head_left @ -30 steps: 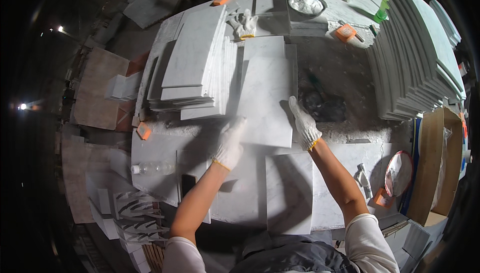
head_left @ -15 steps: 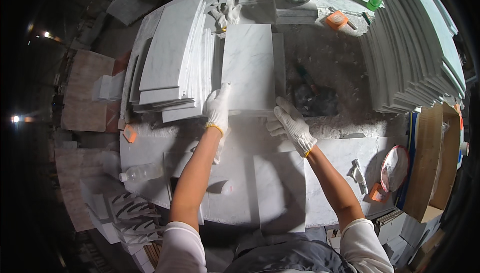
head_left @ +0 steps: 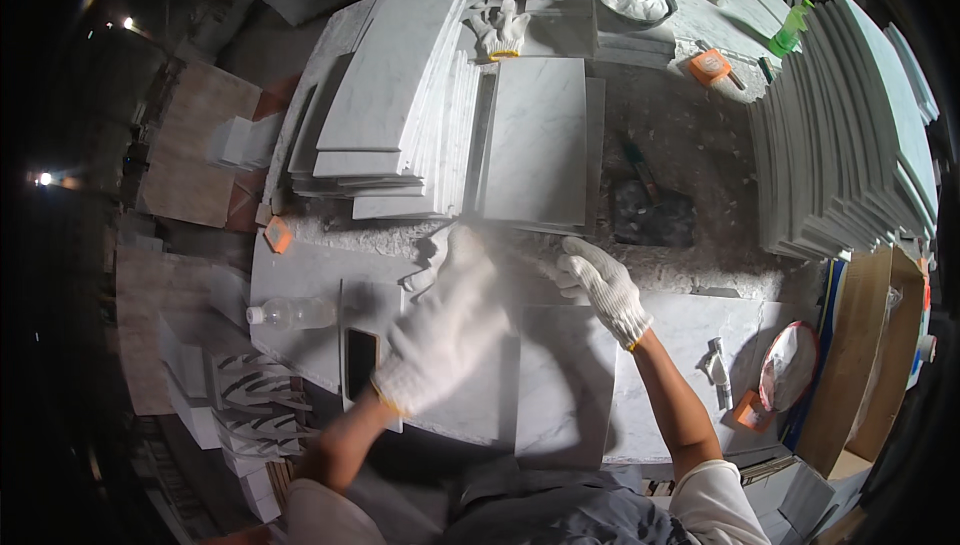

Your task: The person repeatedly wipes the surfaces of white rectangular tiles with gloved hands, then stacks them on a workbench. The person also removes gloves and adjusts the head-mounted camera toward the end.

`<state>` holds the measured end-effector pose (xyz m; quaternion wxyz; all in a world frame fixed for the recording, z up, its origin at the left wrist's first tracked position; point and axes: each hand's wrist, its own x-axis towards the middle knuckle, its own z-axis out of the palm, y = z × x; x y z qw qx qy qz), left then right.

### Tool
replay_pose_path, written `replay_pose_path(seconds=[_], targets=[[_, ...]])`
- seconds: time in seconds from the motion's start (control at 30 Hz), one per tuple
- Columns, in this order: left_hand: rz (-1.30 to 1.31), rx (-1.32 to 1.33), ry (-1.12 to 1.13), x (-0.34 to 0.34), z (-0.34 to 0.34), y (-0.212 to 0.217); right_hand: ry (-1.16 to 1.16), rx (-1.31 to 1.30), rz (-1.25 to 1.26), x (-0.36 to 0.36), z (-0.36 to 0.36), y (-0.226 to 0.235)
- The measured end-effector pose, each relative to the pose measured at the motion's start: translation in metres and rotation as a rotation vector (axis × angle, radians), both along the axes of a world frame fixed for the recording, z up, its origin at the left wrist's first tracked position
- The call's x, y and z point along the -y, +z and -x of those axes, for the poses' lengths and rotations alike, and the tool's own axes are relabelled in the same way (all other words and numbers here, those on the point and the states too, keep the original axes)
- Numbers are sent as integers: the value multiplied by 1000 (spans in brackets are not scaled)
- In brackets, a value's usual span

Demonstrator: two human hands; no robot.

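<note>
Slab (head_left: pixel 535 140) lies over another slab (head_left: pixel 596 145) on the desk (head_left: pixel 700 135), between a stack (head_left: pixel 385 85) and a black pad (head_left: pixel 655 215), while the left hand (head_left: pixel 445 320) blurs beside a white crumpled piece (head_left: pixel 426 257), grip unreadable, and the right hand's (head_left: pixel 607 293) loosely bent grip hovers empty near the slab's lower edge.

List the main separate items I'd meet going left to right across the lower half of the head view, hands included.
Clear plastic bottle, dark phone-like rectangle, left gloved hand, right gloved hand, red-rimmed round item, open cardboard box.
</note>
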<state>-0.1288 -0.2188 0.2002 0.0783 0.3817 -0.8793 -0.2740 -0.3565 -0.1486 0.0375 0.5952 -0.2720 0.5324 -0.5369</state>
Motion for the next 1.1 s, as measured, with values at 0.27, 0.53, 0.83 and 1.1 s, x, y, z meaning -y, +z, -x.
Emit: replay_pose_path(seconds=[0.27, 0.53, 0.83, 1.1], targets=[[-362, -7, -298, -153, 7, -40, -238, 54, -4, -42, -26, -1], [-78, 38, -287, -184, 10, -32, -23, 548, 127, -102, -54, 38], [184, -370, -308, -227, 8, -65, 26, 1495, -198, -193, -115, 39], [284, -297, -302, -239, 12, -85, -216, 1149, -45, -224, -103, 26]])
